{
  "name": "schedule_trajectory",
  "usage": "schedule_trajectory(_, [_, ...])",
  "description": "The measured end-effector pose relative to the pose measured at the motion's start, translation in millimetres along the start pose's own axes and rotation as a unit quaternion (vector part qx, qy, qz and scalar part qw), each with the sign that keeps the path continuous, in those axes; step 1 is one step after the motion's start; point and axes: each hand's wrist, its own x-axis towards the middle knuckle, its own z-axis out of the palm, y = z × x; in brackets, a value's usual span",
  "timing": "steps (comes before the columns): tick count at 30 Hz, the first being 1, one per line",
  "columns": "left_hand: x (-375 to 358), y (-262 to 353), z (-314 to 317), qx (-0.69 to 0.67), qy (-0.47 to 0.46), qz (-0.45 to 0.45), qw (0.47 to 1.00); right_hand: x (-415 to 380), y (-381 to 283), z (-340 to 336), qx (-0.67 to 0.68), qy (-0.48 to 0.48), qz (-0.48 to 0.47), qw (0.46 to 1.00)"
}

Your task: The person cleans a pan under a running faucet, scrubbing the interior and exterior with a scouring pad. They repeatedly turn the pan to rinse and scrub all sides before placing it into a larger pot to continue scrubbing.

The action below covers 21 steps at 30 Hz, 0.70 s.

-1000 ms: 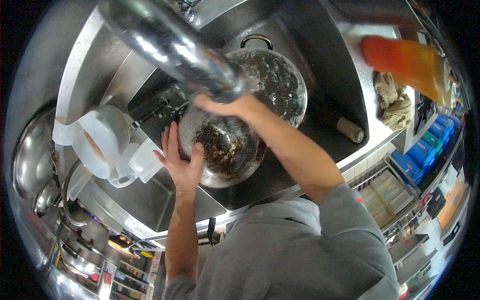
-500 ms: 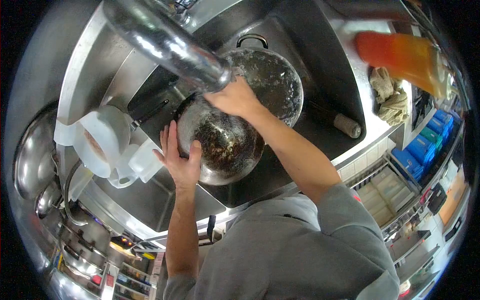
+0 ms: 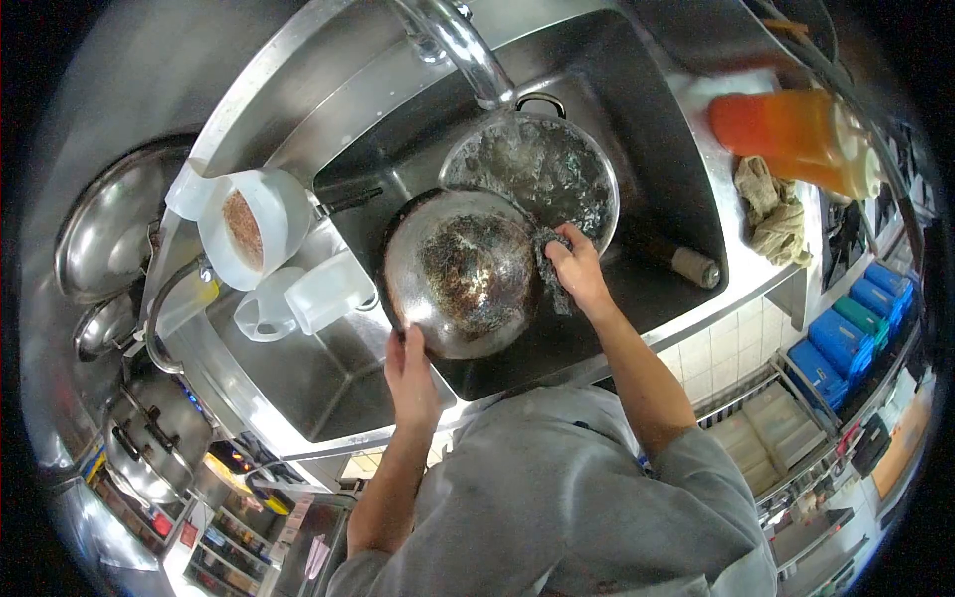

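A round metal pan (image 3: 468,269) lies bottom up over the sink, its underside scorched brown and black in the middle. My left hand (image 3: 410,373) grips the pan's near-left rim, with its thumb over the edge. At the pan's right side, my right hand (image 3: 579,274) is closed on a dark grey scouring pad (image 3: 550,269), which touches the rim. Just behind is a large pot (image 3: 537,164) with a loop handle, holding sudsy water under the faucet (image 3: 473,50).
Translucent plastic jugs (image 3: 269,224) stand on the left by a second basin (image 3: 328,393). A bottle of orange liquid (image 3: 771,129) and a crumpled cloth (image 3: 771,214) lie on the right ledge. A brush-like cylinder (image 3: 694,267) rests at the sink's right.
My right hand has moved from beneath the faucet to the pan's right edge. My left hand, spread on the pan's side before, now holds its near rim. The view has shifted.
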Motion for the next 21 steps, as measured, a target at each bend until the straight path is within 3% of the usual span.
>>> schedule_trajectory(2, [-21.1, 9.6, 3.6, 0.003, -0.080, 0.039, 0.996, 3.0, -9.0, 3.3, 0.011, 0.032, 0.003, 0.999])
schedule_trajectory(3, [-20.0, 13.8, 5.6, 0.032, -0.025, 0.031, 0.999, 5.3, -13.7, -0.8, 0.013, 0.023, 0.037, 0.999])
schedule_trajectory(4, [-24.5, 18.7, 13.8, 0.031, -0.030, 0.033, 0.999, 9.1, -23.0, -4.0, 0.013, 0.027, 0.035, 0.999])
schedule_trajectory(7, [-34.5, 28.5, 38.8, -0.039, -0.113, 0.078, 0.990, 33.2, -32.0, -10.8, 0.005, 0.038, -0.042, 0.998])
schedule_trajectory(10, [-36.2, 47.0, 72.9, -0.012, -0.112, 0.152, 0.982, 68.0, -33.5, -22.9, 0.003, 0.054, -0.086, 0.995])
schedule_trajectory(12, [-21.8, 62.6, 90.3, 0.001, -0.067, 0.112, 0.992, 89.0, -30.4, -29.7, -0.081, 0.083, -0.079, 0.990])
schedule_trajectory(15, [21.6, 84.9, 108.0, -0.005, -0.086, 0.167, 0.982, 94.3, -26.3, -30.9, -0.115, 0.105, -0.066, 0.986])
schedule_trajectory(17, [48.4, 103.2, 118.7, -0.133, -0.081, 0.101, 0.983, 95.7, -22.2, -19.5, -0.066, 0.086, 0.029, 0.994])
schedule_trajectory(18, [60.2, 106.2, 114.8, -0.127, -0.081, 0.100, 0.984, 95.6, -21.2, -15.6, -0.062, 0.087, 0.034, 0.994])
schedule_trajectory(20, [81.7, 105.7, 109.5, -0.025, -0.069, 0.182, 0.981, 99.0, -27.1, -13.1, 0.015, 0.034, 0.049, 0.998])
schedule_trajectory(21, [79.9, 104.2, 102.5, -0.008, -0.121, 0.171, 0.978, 99.1, -16.3, -7.0, 0.080, 0.036, -0.016, 0.996])
